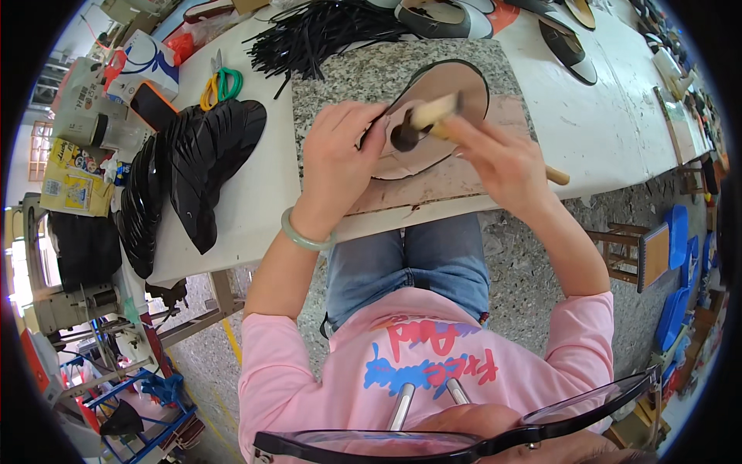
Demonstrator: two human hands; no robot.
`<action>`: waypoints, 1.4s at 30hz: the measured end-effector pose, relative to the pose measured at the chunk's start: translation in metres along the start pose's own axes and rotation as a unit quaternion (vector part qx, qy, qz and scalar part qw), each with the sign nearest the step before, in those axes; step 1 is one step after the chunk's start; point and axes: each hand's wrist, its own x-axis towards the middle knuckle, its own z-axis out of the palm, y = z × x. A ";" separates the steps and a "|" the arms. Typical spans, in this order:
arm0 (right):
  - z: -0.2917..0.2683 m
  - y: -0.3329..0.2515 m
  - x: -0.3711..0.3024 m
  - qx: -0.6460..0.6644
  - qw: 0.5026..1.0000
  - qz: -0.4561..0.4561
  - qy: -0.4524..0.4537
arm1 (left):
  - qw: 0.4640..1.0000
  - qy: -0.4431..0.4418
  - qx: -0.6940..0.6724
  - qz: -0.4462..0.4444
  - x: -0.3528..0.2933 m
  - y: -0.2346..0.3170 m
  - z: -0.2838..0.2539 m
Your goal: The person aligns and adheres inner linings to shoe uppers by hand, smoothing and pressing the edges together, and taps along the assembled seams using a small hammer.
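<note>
A shoe upper [456, 81] lies on a stone slab, its beige lining facing up and a black edge running round it. My left hand [340, 147] holds its left edge between thumb and fingers. In my right hand [506, 158] is a hammer [437, 114], smeared by motion, its head over the middle of the lining. The end of its wooden handle sticks out past the right of that hand. Whether the head touches the lining, I cannot tell.
The speckled slab [332, 73] rests on a white table [564, 127]. Black strips [325, 31] and finished-looking shoes [568, 50] lie at the back. To the left are stacked glossy black pieces [205, 166], scissors [222, 81], a phone [154, 106] and a jar [116, 131].
</note>
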 end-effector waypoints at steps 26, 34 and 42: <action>0.030 -0.060 0.038 0.034 0.996 -0.061 -0.052 | 0.912 0.114 -0.102 -0.381 -0.121 -0.007 -0.033; 0.031 -0.070 0.044 0.081 0.994 -0.060 -0.039 | 0.939 0.082 -0.027 -0.334 -0.145 -0.013 -0.035; 0.030 -0.067 0.044 0.074 0.993 -0.076 -0.051 | 0.808 0.224 -0.254 -0.482 -0.136 -0.012 -0.059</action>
